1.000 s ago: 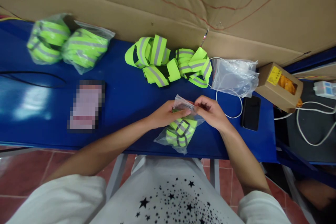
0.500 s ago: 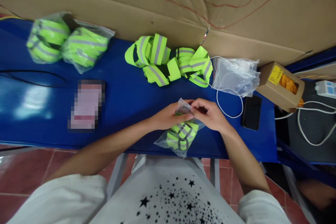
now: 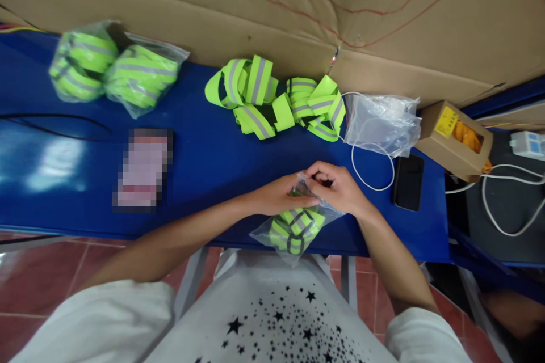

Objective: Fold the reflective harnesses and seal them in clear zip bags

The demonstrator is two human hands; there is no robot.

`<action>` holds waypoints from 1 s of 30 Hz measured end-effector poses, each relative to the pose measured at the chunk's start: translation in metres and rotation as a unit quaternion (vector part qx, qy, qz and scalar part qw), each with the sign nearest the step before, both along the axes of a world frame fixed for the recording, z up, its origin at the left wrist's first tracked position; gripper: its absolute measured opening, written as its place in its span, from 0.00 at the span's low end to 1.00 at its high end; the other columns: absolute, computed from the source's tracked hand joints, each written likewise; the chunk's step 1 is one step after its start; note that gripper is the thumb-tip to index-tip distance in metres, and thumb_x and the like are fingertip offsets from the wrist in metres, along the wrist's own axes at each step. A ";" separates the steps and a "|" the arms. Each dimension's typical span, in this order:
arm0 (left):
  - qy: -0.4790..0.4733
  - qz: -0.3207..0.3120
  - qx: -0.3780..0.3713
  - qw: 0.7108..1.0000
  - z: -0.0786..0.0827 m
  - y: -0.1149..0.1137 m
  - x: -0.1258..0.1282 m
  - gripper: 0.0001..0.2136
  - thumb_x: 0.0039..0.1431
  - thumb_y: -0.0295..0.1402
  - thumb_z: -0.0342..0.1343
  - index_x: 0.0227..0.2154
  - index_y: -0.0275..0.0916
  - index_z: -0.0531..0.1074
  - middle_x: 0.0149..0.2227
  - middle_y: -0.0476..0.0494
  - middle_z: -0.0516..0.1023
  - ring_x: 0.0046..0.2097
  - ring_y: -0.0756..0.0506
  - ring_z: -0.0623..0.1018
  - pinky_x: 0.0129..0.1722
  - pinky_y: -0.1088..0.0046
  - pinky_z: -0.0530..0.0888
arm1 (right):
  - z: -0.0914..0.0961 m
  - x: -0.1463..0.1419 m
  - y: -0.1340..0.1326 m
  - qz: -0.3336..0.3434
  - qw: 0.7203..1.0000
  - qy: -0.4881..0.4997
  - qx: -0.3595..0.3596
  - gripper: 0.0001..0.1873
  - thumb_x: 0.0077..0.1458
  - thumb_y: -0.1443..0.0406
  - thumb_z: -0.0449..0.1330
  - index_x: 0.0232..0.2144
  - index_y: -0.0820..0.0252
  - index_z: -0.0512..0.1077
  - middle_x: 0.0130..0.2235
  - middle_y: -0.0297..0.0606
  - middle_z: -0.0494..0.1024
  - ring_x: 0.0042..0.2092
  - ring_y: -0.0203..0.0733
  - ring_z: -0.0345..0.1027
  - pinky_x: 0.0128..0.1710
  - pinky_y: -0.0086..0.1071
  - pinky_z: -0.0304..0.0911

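A clear plastic bag (image 3: 264, 232) lies at the front edge of the blue table, with a folded neon-yellow reflective strap (image 3: 297, 229) inside it. My left hand (image 3: 281, 195) is closed on the bag's upper left part, its thumb lying across the front of the plastic. At the bag's top edge, my right hand (image 3: 335, 186) pinches the film between thumb and curled fingers. Both hands are close together, nearly touching. Part of the bag's mouth is hidden by my fingers.
Two loose bundles of reflective straps (image 3: 255, 82) lie at the back. Two filled bags (image 3: 142, 76) stand back left, near a pixelated phone (image 3: 142, 170). To the right are empty plastic bags (image 3: 383, 125), a white cable (image 3: 352, 167), a black phone (image 3: 409, 181) and a cardboard box (image 3: 434, 125).
Both hands have shifted slightly downward with the bag's top edge. More of the plastic now spreads out below my right hand. The bag stays in both hands.
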State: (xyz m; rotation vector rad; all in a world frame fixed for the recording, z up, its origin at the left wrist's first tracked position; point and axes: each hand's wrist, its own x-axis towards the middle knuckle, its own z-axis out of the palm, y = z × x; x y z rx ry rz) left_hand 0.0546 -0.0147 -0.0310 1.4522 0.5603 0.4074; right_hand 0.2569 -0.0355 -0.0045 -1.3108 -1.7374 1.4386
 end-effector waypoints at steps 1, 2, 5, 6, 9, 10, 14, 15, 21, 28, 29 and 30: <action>-0.002 -0.002 -0.001 1.000 0.000 0.000 0.000 0.16 0.65 0.46 0.60 0.44 0.37 0.75 0.43 0.41 0.81 0.45 0.43 0.78 0.44 0.67 0.74 | 0.000 0.000 0.000 0.004 1.000 -0.001 0.002 0.09 0.66 0.58 0.61 0.38 0.57 0.73 0.23 0.26 0.70 0.25 0.31 0.60 0.27 0.28 0.54; -0.006 -0.002 -0.003 1.000 -0.001 0.000 0.001 0.16 0.65 0.46 0.60 0.44 0.37 0.74 0.43 0.41 0.81 0.45 0.43 0.78 0.45 0.67 0.74 | 0.000 -0.001 -0.001 0.008 1.000 -0.004 0.007 0.08 0.66 0.58 0.60 0.38 0.57 0.73 0.24 0.26 0.71 0.25 0.31 0.61 0.27 0.28 0.54; -0.020 -0.005 -0.008 1.000 0.000 0.000 0.002 0.15 0.65 0.44 0.61 0.46 0.37 0.74 0.45 0.40 0.81 0.47 0.43 0.78 0.47 0.66 0.74 | 0.001 -0.002 -0.001 0.009 0.999 -0.020 0.037 0.08 0.66 0.59 0.60 0.39 0.56 0.73 0.23 0.25 0.70 0.25 0.30 0.62 0.28 0.28 0.56; -0.023 -0.004 -0.007 1.000 0.001 0.000 0.002 0.15 0.65 0.44 0.61 0.46 0.37 0.74 0.45 0.40 0.81 0.47 0.43 0.78 0.47 0.66 0.74 | 0.002 -0.002 -0.001 0.007 0.999 -0.024 0.045 0.07 0.66 0.59 0.60 0.39 0.56 0.73 0.23 0.25 0.70 0.25 0.30 0.62 0.28 0.28 0.56; -0.032 0.006 -0.007 0.999 0.002 0.001 0.003 0.15 0.64 0.43 0.62 0.46 0.38 0.74 0.46 0.40 0.80 0.48 0.42 0.78 0.49 0.65 0.75 | 0.002 -0.004 -0.001 0.003 0.997 -0.034 0.066 0.07 0.66 0.60 0.60 0.39 0.56 0.74 0.27 0.28 0.75 0.28 0.32 0.66 0.30 0.28 0.59; -0.035 0.010 -0.010 0.999 0.002 0.001 0.003 0.15 0.64 0.42 0.62 0.46 0.38 0.73 0.46 0.40 0.80 0.48 0.42 0.78 0.49 0.65 0.75 | 0.002 -0.004 -0.001 0.004 0.996 -0.038 0.075 0.07 0.65 0.60 0.61 0.39 0.56 0.74 0.30 0.30 0.77 0.29 0.32 0.68 0.32 0.28 0.61; -0.052 0.013 -0.037 0.998 0.001 0.000 0.005 0.14 0.63 0.39 0.63 0.46 0.37 0.72 0.44 0.41 0.79 0.46 0.44 0.78 0.47 0.66 0.75 | 0.004 -0.004 -0.001 0.002 0.993 -0.059 0.103 0.05 0.63 0.63 0.62 0.40 0.55 0.75 0.33 0.32 0.80 0.32 0.34 0.72 0.35 0.29 0.65; -0.055 0.014 -0.045 0.997 0.000 0.000 0.005 0.14 0.63 0.39 0.63 0.47 0.37 0.72 0.44 0.41 0.79 0.46 0.44 0.78 0.47 0.66 0.75 | 0.004 -0.003 -0.001 0.000 0.992 -0.065 0.107 0.04 0.62 0.64 0.62 0.40 0.55 0.75 0.32 0.31 0.80 0.32 0.34 0.72 0.35 0.29 0.65; -0.034 0.123 -0.043 0.991 0.007 -0.003 -0.001 0.25 0.59 0.41 0.68 0.55 0.39 0.69 0.50 0.40 0.79 0.49 0.44 0.79 0.49 0.68 0.75 | 0.005 0.004 0.000 -0.029 0.994 -0.047 0.096 0.02 0.61 0.64 0.63 0.37 0.56 0.76 0.32 0.31 0.80 0.31 0.33 0.71 0.34 0.29 0.65; -0.003 0.205 -0.047 0.978 0.014 0.005 -0.007 0.16 0.61 0.46 0.66 0.37 0.36 0.76 0.35 0.45 0.81 0.37 0.48 0.81 0.38 0.74 0.76 | 0.002 0.006 0.000 -0.032 0.997 -0.037 0.067 0.06 0.64 0.60 0.62 0.40 0.56 0.77 0.34 0.32 0.80 0.33 0.34 0.71 0.35 0.29 0.66; 0.010 0.208 -0.041 0.977 0.014 0.007 -0.008 0.16 0.61 0.46 0.66 0.36 0.36 0.76 0.33 0.46 0.81 0.36 0.48 0.81 0.37 0.75 0.76 | 0.002 0.007 0.001 -0.029 0.997 -0.038 0.060 0.06 0.64 0.60 0.63 0.40 0.56 0.77 0.34 0.32 0.80 0.33 0.34 0.71 0.36 0.29 0.66; 0.019 0.208 -0.036 0.977 0.015 0.007 -0.008 0.15 0.61 0.46 0.66 0.35 0.36 0.77 0.33 0.46 0.81 0.35 0.48 0.81 0.36 0.75 0.75 | 0.002 0.007 0.001 -0.025 0.998 -0.039 0.052 0.06 0.63 0.60 0.63 0.40 0.56 0.77 0.34 0.32 0.80 0.33 0.34 0.71 0.36 0.29 0.66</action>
